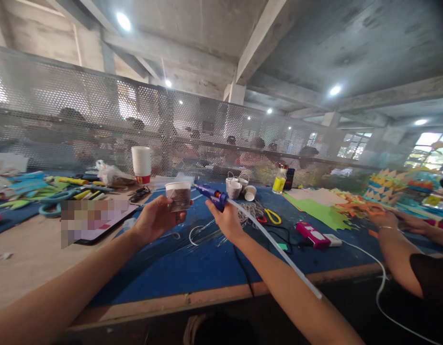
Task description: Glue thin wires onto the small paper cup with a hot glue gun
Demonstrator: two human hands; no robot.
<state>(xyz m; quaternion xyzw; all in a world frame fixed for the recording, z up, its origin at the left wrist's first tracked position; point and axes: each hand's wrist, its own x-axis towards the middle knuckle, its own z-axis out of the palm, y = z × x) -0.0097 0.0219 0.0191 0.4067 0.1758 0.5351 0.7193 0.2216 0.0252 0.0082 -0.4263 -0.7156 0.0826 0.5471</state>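
Note:
My left hand (154,220) grips a paper cup (179,197) whose lower part is wrapped in greyish cord; its white rim stays bare. In my right hand (226,220) is a blue hot glue gun (210,192), its nozzle pointing left, close to the cup's right side. From the gun's back a long, whitish glue stick (275,244) slants down over my right forearm. Beyond the gun, several small cord-wrapped cups (234,187) stand or lie on the blue mat (171,273). A loose heap of grey cord (252,213) lies just right of my right hand.
Yellow-handled scissors (272,216) lie by the cord. A pink power strip (312,235) trails a white cable (377,273). Stacked paper cups (141,163) and a tablet-like device (102,225) are on the left. Another person's hands (384,220) work with orange scissors at right. A perforated metal screen (199,139) borders the back.

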